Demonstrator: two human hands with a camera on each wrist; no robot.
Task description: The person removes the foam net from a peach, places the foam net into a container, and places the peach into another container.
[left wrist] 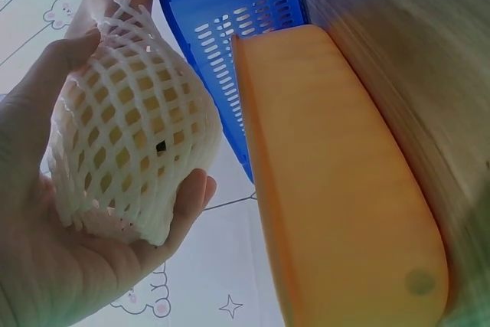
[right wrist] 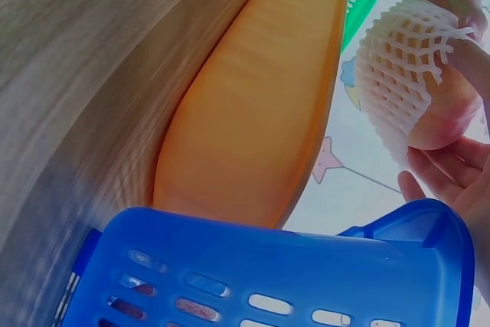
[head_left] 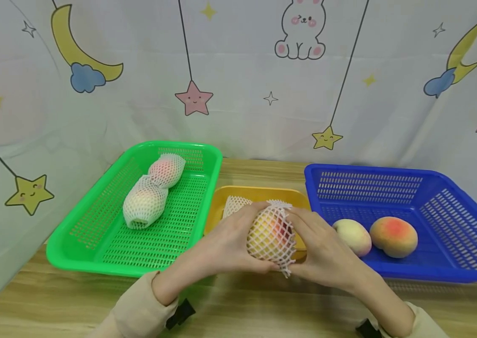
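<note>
A yellow-and-red peach [head_left: 269,232] is held up above the near side of the yellow tray, with a white foam net [left wrist: 130,135] around most of it. My left hand [head_left: 230,241] grips the netted side, thumb below and fingers above. From the right, my right hand [head_left: 325,249] holds the same peach and the net's edge. In the right wrist view, part of the peach's bare skin [right wrist: 448,116] shows beyond that edge, near the right fingers. The yellow tray [head_left: 289,193] is partly hidden by the hands; another foam net [head_left: 235,204] lies in it.
On the left, a green basket [head_left: 215,188] holds two netted peaches [head_left: 144,203]. A blue basket [head_left: 437,230] on the right holds a pale peach [head_left: 353,238] and a red-topped peach [head_left: 394,236]. All stand on a wooden table [head_left: 247,310] before a printed curtain [head_left: 238,56].
</note>
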